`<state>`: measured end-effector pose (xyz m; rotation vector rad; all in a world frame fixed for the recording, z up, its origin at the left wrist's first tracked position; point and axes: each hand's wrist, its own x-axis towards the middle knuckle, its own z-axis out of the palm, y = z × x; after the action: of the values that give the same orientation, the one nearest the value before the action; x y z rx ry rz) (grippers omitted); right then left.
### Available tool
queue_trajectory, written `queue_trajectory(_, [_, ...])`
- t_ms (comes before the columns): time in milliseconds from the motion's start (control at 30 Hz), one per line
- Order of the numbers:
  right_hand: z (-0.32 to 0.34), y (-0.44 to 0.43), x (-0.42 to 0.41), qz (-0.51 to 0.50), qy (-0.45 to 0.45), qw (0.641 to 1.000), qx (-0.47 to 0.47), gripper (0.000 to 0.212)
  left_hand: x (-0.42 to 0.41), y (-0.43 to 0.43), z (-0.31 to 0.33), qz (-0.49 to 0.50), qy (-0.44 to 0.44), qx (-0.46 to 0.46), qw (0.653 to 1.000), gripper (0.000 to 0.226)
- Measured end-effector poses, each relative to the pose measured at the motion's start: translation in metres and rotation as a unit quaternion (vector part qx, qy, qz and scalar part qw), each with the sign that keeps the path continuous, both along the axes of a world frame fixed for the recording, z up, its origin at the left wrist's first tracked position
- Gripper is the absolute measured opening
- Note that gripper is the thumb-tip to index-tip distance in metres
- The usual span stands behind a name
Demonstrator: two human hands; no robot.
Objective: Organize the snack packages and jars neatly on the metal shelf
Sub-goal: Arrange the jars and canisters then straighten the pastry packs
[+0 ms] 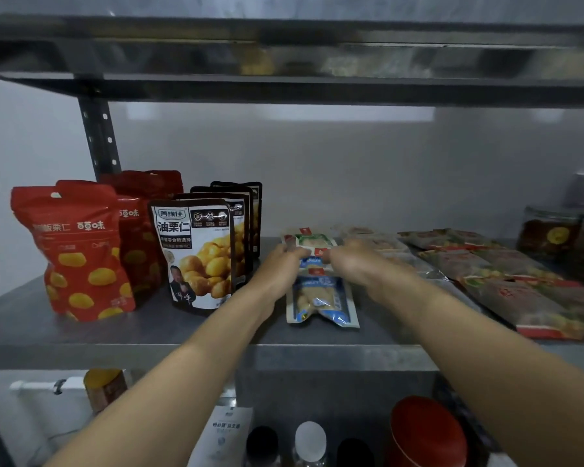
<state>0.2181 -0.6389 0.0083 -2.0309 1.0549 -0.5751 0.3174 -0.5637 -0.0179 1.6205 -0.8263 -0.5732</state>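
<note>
Clear-and-blue film pouches: small, flat, laid in a row running back from the metal shelf's front edge, about mid-width. Judged light, soft and slippery, with contents easily crushed; best taken by the sealed side edges. Left grip and right grip: fingers curled narrow, pinching opposite sides of the middle packet. Red bags stand toward the left end.
</note>
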Motion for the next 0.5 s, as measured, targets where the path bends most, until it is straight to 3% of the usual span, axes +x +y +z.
queue_trajectory(200, [0.009,-0.037,0.028,0.012,0.033,0.999,0.020,0.013,0.016,-0.030,0.001,0.025,0.111,-0.053,0.992,0.025])
queue_trajectory(333, [0.007,-0.052,0.042,0.002,0.043,0.999,0.032,0.021,0.023,-0.038,0.000,0.012,0.115,-0.036,0.993,0.018])
queue_trajectory(500, [0.004,-0.058,0.049,0.012,0.089,0.996,0.013,0.019,0.029,-0.043,0.000,0.001,0.107,-0.015,0.994,0.029])
